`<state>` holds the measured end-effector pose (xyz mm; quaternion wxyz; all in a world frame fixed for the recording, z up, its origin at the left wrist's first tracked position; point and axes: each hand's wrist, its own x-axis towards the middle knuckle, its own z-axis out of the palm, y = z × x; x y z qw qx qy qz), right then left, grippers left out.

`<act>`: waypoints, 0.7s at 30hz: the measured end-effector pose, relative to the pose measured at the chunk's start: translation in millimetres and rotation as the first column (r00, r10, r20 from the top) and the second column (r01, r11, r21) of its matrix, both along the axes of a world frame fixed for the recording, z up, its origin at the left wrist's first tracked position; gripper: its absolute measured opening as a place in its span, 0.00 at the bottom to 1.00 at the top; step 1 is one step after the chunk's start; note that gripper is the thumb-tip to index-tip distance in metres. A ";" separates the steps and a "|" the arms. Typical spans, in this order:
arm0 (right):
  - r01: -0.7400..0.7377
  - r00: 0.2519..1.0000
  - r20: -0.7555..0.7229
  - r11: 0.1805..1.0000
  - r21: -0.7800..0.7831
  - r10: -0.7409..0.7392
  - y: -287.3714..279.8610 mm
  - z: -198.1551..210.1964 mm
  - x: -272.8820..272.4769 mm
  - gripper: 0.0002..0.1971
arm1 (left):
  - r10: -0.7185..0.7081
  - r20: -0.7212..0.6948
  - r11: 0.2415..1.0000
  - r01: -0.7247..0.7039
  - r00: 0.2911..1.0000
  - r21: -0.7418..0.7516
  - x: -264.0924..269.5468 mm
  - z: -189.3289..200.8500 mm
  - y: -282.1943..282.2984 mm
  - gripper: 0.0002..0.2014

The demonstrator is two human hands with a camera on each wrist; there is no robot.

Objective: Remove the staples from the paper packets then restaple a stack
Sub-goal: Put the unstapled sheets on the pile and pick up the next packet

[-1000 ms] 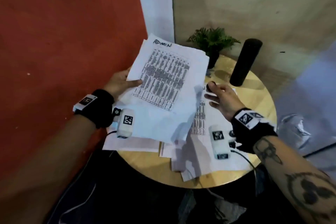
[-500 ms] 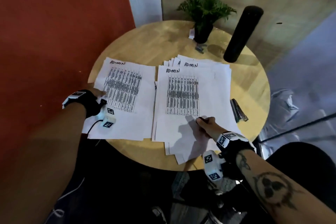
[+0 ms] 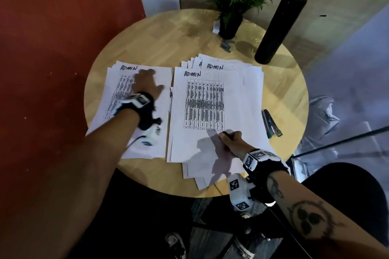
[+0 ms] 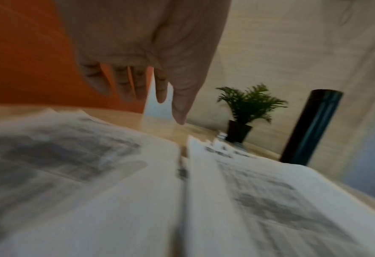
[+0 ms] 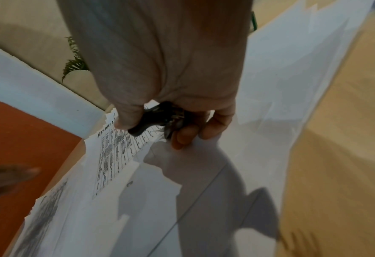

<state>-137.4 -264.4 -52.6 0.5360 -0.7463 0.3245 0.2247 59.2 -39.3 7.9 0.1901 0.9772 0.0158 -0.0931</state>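
Paper covers most of the round wooden counter; two lots of it lie side by side, each top sheet marked "ADMIN" above a printed table. Left packet sits near the red wall's side; the left hand hovers over its upper half with fingers straight and loosely spread, grasping nothing, though the blur keeps me from saying whether it touches the sheet. Right stack is thicker and fanned, with sheets poking out at its far and near edges; the right hand rests on its lower part, thumb and fingers clenched round a small black staple remover, whose metal claws show beside the fingertips. Just off the stack's right edge lies a slim dark stapler with a green end, flat on the wood; farther back stand a small potted plant and a tall black cylinder, well apart from both hands; a little grey bit lies by the pot.
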 end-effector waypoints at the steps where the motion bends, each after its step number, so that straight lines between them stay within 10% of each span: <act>1: 0.001 1.000 0.001 1.000 -0.004 -0.001 -0.1 0.4 -0.1 0.22 | -0.025 -0.045 1.000 0.025 0.999 -0.003 -5.0 -3.5 -20.7 0.30; 11: -0.031 0.999 0.011 1.000 0.001 0.030 0.6 1.4 -4.6 0.19 | 0.241 -0.334 0.939 -0.307 0.911 -0.158 -18.2 -44.0 -69.4 0.40; 21: -0.045 0.999 0.028 0.998 0.033 0.045 1.9 2.6 -4.9 0.19 | 0.012 -0.101 0.996 -0.003 0.995 0.087 -17.5 -30.2 -73.9 0.34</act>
